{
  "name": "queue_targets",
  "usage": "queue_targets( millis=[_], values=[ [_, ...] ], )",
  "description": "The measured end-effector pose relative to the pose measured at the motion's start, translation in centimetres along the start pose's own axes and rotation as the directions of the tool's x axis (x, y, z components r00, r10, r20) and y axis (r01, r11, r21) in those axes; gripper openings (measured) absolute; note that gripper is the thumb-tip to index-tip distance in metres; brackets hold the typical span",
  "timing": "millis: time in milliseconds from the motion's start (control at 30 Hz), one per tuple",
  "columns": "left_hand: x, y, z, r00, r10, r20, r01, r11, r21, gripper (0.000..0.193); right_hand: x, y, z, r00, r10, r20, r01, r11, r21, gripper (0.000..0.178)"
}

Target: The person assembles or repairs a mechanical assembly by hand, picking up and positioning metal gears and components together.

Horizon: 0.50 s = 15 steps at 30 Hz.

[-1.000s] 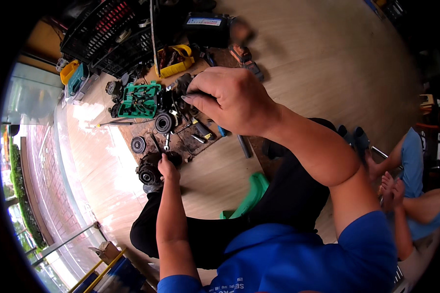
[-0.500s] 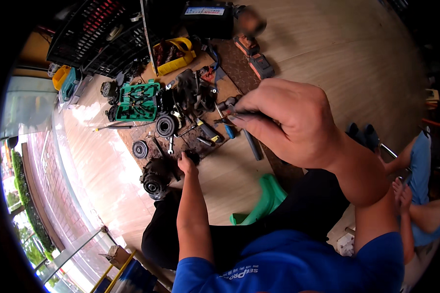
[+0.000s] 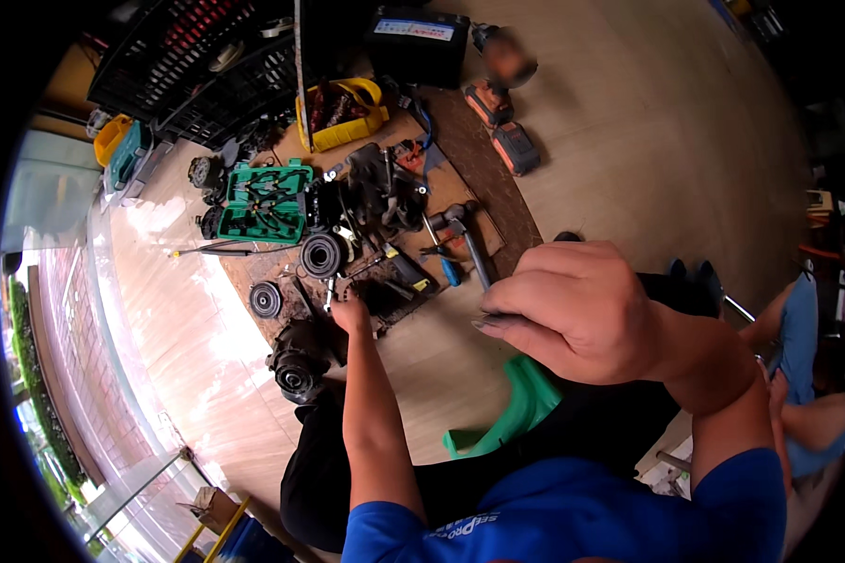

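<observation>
My left hand (image 3: 350, 312) is low over the work board, fingers curled together beside a silver wrench (image 3: 330, 295). Whether it grips the wrench is too small to tell. My right hand (image 3: 573, 310) is raised close to the camera, closed in a pinch with darkened fingertips; anything between them is hidden. Beyond its fingertips lies a hammer (image 3: 474, 246) with a dark handle, beside a blue-handled screwdriver (image 3: 450, 270). Near my left hand are a ribbed black pulley (image 3: 322, 255), a round disc (image 3: 266, 299) and a dark compressor-like part (image 3: 297, 361).
An open green tool case (image 3: 266, 202) lies left of greasy dark parts (image 3: 385, 183). Behind stand a yellow bin (image 3: 347, 131), a black battery (image 3: 418, 47) and orange-black power-tool batteries (image 3: 514, 148). A green plastic piece (image 3: 507, 413) sits before me. Another person's leg (image 3: 798, 328) shows at right.
My right hand has drawn back from the hammer head, lower and to the right in view. My left hand has come closer to the wrench. The view has shifted slightly.
</observation>
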State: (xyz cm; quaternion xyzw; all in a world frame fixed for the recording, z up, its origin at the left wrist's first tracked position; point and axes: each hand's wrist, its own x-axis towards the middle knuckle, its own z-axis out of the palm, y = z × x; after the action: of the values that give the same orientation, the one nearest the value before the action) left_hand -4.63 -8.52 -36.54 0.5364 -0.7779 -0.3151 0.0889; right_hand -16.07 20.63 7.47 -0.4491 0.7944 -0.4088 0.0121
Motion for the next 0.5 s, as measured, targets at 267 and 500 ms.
queue_targets(
  millis=[267,500],
  values=[
    [-4.2,12.0,-6.5,0.926,0.23,0.299,0.038,0.732,-0.68,0.035,1.1,0.5,1.4,0.989,0.075,-0.125,-0.081,0.996,-0.045,0.009],
    [-12.4,27.9,-19.6,0.562,0.575,0.594,0.435,0.405,-0.804,0.03,3.2,0.3,3.0,0.951,0.103,-0.292,-0.1,0.995,0.025,0.011]
  ],
)
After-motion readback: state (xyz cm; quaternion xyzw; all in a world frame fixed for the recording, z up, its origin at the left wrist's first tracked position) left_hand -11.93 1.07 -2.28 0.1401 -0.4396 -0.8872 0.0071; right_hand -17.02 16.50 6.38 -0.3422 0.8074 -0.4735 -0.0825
